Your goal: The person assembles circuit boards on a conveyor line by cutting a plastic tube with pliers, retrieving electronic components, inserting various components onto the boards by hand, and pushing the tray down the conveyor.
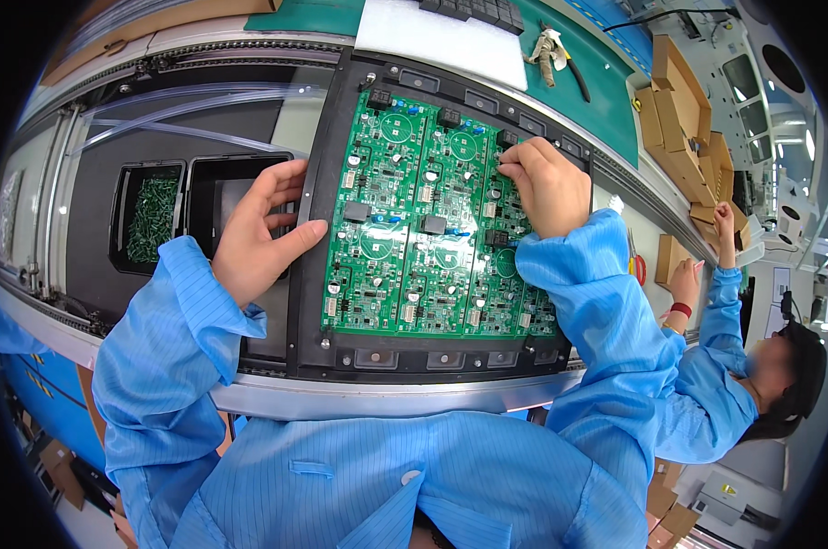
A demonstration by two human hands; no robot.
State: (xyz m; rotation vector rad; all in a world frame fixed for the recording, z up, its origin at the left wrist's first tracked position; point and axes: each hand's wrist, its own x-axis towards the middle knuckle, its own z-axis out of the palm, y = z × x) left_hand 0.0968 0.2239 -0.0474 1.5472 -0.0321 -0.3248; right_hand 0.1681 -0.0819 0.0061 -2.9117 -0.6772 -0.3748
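A panel of green circuit boards (394,188) lies in a black carrier frame (315,302) in front of me. Black block-shaped components (378,99), small blue parts and white connectors stand on it. My left hand (266,229) rests at the frame's left side, its thumb stretched along the edge and its fingers apart, holding nothing. Over the panel's upper right, my right hand (553,190) has thumb and fingers pinched together beside a black component (507,138). Whatever lies between those fingertips is too small or hidden to make out.
Left of the frame sit a black bin (150,263) of small green parts and another black bin (215,172), below clear plastic tubes (185,131). Beyond are white foam (437,46) and pliers (579,80). A co-worker (720,393) works at right near cardboard boxes (675,137).
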